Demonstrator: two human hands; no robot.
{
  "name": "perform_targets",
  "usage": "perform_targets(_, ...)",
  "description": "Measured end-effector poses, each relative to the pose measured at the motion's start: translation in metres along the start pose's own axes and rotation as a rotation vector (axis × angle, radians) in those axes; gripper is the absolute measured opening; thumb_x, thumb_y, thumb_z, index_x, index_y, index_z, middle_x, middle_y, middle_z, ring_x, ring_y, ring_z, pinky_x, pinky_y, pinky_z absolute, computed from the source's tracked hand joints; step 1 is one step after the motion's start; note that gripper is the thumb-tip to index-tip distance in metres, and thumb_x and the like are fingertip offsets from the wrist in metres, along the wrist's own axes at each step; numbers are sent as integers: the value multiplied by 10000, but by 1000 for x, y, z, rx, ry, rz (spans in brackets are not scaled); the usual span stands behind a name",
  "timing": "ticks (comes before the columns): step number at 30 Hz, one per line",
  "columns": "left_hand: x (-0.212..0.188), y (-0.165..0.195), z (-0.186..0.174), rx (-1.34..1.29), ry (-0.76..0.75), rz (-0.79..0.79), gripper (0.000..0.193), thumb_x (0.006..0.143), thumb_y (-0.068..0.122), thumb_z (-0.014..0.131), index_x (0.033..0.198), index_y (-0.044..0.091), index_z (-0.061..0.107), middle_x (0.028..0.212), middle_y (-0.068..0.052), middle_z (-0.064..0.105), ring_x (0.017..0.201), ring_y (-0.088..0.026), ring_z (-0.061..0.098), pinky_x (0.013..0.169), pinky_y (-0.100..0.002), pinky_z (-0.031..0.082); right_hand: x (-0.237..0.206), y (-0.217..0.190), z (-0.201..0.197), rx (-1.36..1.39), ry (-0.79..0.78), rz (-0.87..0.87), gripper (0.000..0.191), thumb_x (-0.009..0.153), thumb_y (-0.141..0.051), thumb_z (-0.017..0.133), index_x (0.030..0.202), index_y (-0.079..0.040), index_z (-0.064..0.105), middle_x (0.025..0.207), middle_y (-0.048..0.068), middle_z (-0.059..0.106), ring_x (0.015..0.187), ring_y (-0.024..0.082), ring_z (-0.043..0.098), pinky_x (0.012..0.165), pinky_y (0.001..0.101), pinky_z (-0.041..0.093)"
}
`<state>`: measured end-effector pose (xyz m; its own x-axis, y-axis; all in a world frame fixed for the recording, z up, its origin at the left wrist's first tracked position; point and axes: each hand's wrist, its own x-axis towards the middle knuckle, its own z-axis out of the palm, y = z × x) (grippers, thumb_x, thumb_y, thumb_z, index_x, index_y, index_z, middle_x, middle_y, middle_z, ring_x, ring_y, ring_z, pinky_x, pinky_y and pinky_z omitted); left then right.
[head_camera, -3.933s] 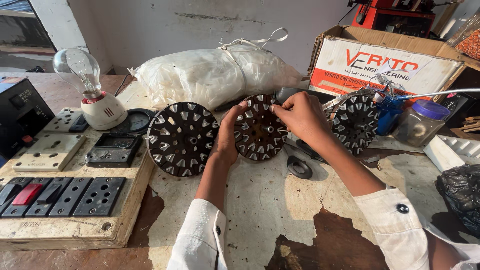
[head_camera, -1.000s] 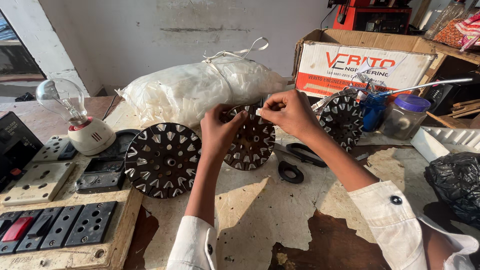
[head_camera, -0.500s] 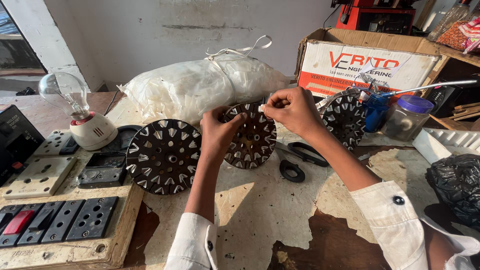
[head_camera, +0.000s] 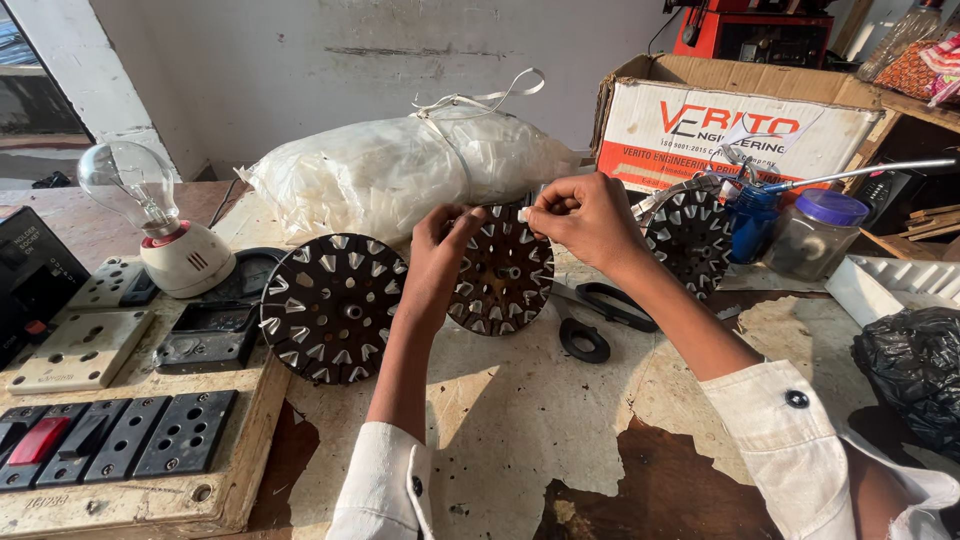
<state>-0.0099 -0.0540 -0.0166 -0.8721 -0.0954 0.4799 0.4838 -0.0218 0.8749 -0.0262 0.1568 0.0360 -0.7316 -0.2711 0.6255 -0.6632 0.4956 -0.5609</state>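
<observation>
Head view, left hand (head_camera: 440, 245): I see it curled on the top edge of the middle black disc (head_camera: 500, 270), holding it tilted up on the table (head_camera: 520, 400).
Head view, right hand (head_camera: 585, 215): fingers pinched shut on a tiny white bit at the disc's top.
Head view, nearby: 1 more disc (head_camera: 335, 307) left, scissors (head_camera: 590, 315) right.

Black bag (head_camera: 915, 375) cut off at right edge, switch board (head_camera: 110, 440) cropped lower left, small white piece in right hand (head_camera: 590, 215) too small to tell
</observation>
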Motion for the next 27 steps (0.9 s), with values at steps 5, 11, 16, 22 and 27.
perform_targets(5, 4, -3, 2, 62, 3, -33, 317, 837, 200, 761, 1035, -25, 657, 893, -50, 675, 781, -106, 599, 694, -275, 509, 0, -3, 0, -1, -13, 11, 195, 845, -153, 797, 763, 15, 741, 641, 13, 705, 585, 31, 608, 540, 220, 480)
perform_targets(11, 3, -1, 1, 85, 15, -43, 325, 804, 171, 763, 1044, -14, 647, 862, -57, 698, 758, -95, 621, 689, -264, 528, -1, -1, 0, 4, -5, 24, 194, 844, -156, 794, 767, 13, 736, 651, 11, 710, 593, 36, 624, 550, 219, 491)
perform_targets(16, 0, 5, 3, 147, -16, 28, 329, 841, 197, 750, 1056, -26, 639, 886, -86, 721, 788, -116, 639, 707, -294, 545, 1, 3, 0, 95, -19, 9, 186, 861, -143, 771, 775, 17, 731, 689, 10, 726, 627, 33, 660, 583, 213, 529)
perform_targets(22, -12, 21, 11, 452, 178, 533, 460, 891, 202, 738, 1238, -50, 571, 1086, -183, 640, 1032, -295, 577, 925, -404, 459, 1, -2, -7, 131, -107, -35, 202, 887, -172, 797, 849, 19, 745, 719, 15, 710, 662, 38, 624, 615, 223, 512)
perform_targets(27, -22, 35, 14, 607, 109, 600, 143, 976, 152, 679, 1083, 61, 707, 1046, -137, 681, 1088, -301, 547, 981, -413, 404, -4, -13, -12, 148, -158, -177, 190, 899, -168, 786, 964, 9, 754, 800, -4, 744, 743, 28, 660, 698, 211, 551)
